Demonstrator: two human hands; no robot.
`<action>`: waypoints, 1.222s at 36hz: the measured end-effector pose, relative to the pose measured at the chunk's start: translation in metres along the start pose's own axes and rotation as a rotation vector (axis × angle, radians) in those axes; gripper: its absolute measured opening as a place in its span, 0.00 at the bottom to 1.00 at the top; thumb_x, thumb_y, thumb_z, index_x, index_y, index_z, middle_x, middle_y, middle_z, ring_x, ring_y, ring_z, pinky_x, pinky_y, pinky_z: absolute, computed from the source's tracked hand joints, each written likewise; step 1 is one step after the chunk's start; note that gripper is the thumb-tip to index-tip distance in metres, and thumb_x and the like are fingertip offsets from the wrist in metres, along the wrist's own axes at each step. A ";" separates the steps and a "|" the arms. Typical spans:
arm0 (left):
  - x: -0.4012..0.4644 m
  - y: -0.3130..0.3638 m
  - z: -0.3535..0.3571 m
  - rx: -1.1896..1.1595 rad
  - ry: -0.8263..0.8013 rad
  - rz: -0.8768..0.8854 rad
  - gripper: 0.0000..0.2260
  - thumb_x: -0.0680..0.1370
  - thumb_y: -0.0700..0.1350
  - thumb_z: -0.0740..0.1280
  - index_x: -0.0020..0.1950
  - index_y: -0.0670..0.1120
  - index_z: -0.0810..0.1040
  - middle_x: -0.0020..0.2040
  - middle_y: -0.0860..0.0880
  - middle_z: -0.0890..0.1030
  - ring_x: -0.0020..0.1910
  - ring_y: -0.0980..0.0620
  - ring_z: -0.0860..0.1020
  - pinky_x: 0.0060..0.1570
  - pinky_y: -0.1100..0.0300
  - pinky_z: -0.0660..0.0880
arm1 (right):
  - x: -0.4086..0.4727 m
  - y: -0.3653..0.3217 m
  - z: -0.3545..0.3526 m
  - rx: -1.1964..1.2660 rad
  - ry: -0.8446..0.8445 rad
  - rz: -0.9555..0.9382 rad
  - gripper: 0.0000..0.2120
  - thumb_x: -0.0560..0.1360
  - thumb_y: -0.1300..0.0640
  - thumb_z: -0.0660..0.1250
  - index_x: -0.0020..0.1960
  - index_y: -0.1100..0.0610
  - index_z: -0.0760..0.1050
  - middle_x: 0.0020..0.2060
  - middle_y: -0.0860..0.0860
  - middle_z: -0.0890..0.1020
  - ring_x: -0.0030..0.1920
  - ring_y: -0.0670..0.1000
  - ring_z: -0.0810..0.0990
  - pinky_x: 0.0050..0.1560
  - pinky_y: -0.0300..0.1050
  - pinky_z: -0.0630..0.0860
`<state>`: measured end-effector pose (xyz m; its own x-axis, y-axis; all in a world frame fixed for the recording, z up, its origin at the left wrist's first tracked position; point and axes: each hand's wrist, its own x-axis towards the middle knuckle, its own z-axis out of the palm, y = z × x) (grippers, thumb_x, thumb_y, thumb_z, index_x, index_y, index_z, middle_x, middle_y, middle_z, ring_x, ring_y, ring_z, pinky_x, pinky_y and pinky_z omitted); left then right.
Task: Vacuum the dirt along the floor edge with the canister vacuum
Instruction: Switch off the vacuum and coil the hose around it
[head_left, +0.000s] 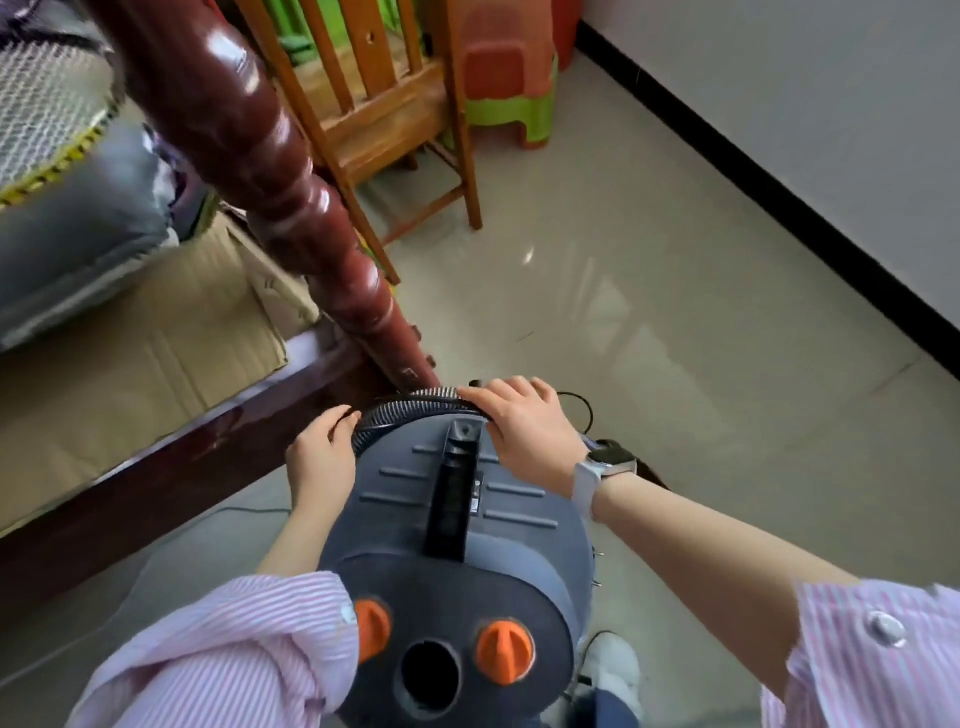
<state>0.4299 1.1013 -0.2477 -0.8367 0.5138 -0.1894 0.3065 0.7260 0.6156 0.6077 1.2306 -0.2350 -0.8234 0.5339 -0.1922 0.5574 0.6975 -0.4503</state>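
Note:
A grey canister vacuum (457, 566) stands right below me, with a black carry handle on top, two orange knobs and a round open port at its near side. A ribbed black hose (410, 402) curls around the canister's far rim. My left hand (319, 457) grips the hose at the left of the rim. My right hand (519, 426), a white watch on its wrist, presses on the hose at the far right. The hose's nozzle end is hidden.
A dark red wooden bed post (291, 192) and bed rail (156, 467) stand close on the left, with cardboard (156, 364) on the bed. A wooden chair (384, 119) and stacked plastic stools (511, 83) stand ahead. A black baseboard (753, 192) runs along the right wall; beige tile floor (649, 338) lies between.

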 end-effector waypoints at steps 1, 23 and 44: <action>0.000 -0.008 0.000 -0.007 -0.007 -0.009 0.11 0.79 0.40 0.64 0.58 0.38 0.80 0.57 0.39 0.81 0.58 0.40 0.77 0.53 0.59 0.67 | 0.004 -0.001 0.005 -0.036 -0.025 -0.006 0.28 0.77 0.64 0.58 0.74 0.49 0.61 0.66 0.47 0.71 0.67 0.53 0.65 0.71 0.55 0.56; -0.004 -0.118 0.006 -0.343 0.021 -0.848 0.18 0.58 0.55 0.63 0.38 0.44 0.82 0.45 0.40 0.83 0.48 0.39 0.79 0.58 0.46 0.74 | 0.061 -0.045 0.066 -0.138 -0.176 0.010 0.22 0.80 0.54 0.55 0.74 0.50 0.63 0.71 0.48 0.68 0.70 0.53 0.65 0.69 0.52 0.62; 0.001 -0.129 -0.004 0.143 -0.272 -0.174 0.19 0.80 0.46 0.61 0.72 0.45 0.70 0.69 0.43 0.73 0.68 0.44 0.69 0.67 0.53 0.65 | 0.057 -0.036 0.067 0.002 -0.120 -0.011 0.20 0.81 0.54 0.53 0.70 0.55 0.69 0.65 0.51 0.76 0.66 0.55 0.73 0.69 0.53 0.64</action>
<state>0.3878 1.0057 -0.3239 -0.7368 0.4652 -0.4907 0.2463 0.8605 0.4459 0.5337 1.2038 -0.2880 -0.8366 0.4649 -0.2897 0.5477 0.7024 -0.4546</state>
